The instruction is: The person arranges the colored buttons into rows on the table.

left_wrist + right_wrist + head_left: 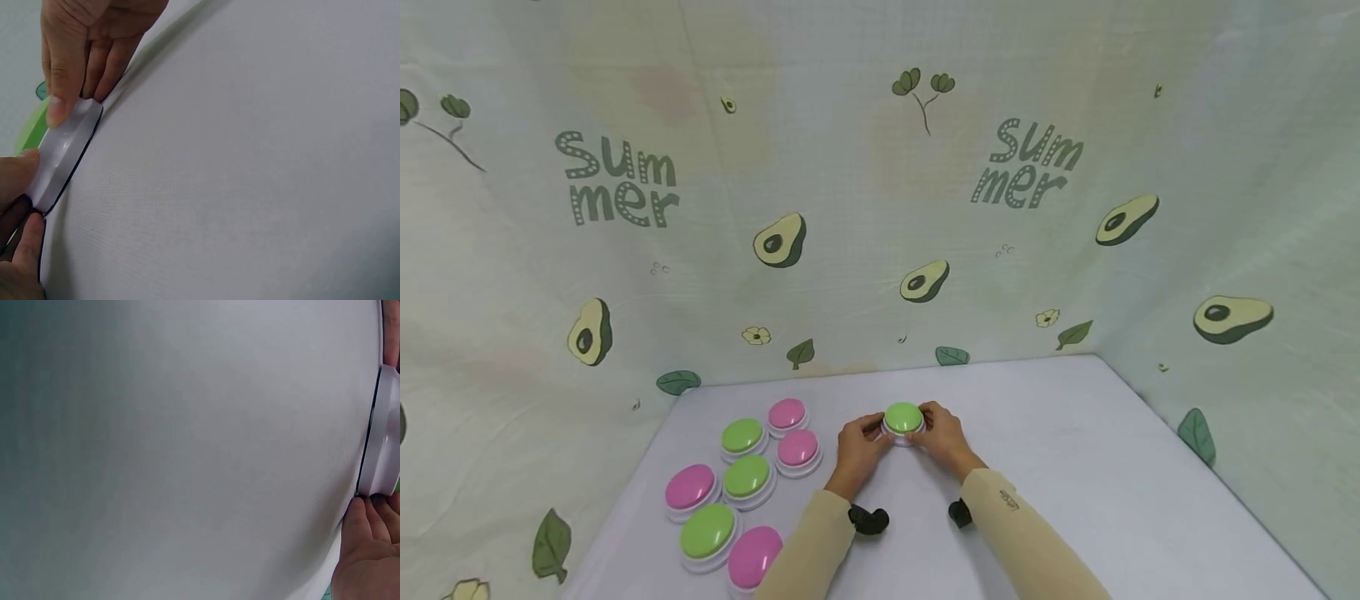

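A round green push button [902, 417] on a white base is held between both hands at the back middle of the table. On its left side my left hand [859, 446] grips the base, thumb toward the front. My right hand [943, 435] holds the opposite side, its thumb also at the front rim. In the left wrist view the white base [65, 153] stands out sideways, fingers of both hands at its two ends. Only part of the base [382, 440] enters the right wrist view. Whether it touches the table is hard to tell.
Several more push buttons, pink [691, 487] and green [747, 476], stand in a staggered group on the left of the white table [1090, 483]. Printed cloth [850, 183] rises behind the table and along its sides. Each wrist carries a small black device [870, 521].
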{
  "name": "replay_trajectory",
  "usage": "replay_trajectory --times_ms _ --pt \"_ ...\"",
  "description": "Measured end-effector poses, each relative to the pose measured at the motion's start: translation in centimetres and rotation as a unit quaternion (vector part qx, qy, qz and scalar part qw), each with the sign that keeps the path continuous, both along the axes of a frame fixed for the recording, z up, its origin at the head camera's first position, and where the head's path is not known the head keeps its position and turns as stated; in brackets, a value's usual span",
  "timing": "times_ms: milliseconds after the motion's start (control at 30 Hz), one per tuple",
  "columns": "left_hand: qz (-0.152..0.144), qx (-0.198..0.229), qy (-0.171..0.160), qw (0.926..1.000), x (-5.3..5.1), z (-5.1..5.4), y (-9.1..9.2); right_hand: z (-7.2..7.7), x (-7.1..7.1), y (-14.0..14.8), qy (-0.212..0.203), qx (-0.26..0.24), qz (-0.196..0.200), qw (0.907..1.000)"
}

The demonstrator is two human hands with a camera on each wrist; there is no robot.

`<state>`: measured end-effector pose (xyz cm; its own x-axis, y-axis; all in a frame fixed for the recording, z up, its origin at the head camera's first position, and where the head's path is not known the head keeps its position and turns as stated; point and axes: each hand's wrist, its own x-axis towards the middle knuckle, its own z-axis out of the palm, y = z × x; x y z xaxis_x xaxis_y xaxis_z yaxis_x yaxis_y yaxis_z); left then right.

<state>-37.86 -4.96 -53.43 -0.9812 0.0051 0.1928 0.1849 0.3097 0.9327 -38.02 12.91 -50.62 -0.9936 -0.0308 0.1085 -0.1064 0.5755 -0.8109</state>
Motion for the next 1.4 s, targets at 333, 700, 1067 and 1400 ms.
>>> replay_trajectory --times_ms 333,700,1067,1400 --pt "0.007 -0.015 -0.071 0.9973 1.8 1.0 0.0 -0.2 1.1 -0.1 -0.009 -0.012 -0.008 0.9999" --pt "-0.051 -0.152 -0.069 0.9846 5.0 3.1 -2.3 0.8 2.5 -1.5 0.053 0.005 -0.09 0.9945" --pt "-0.144 -0.249 -0.03 0.9571 9.1 6.1 -8.4 2.6 5.4 -6.2 0.149 -0.095 -0.017 0.984" --pt "-0.182 -0.322 -0.059 0.9271 11.3 8.2 -13.8 0.7 7.7 -9.4 0.109 -0.064 0.14 0.982"
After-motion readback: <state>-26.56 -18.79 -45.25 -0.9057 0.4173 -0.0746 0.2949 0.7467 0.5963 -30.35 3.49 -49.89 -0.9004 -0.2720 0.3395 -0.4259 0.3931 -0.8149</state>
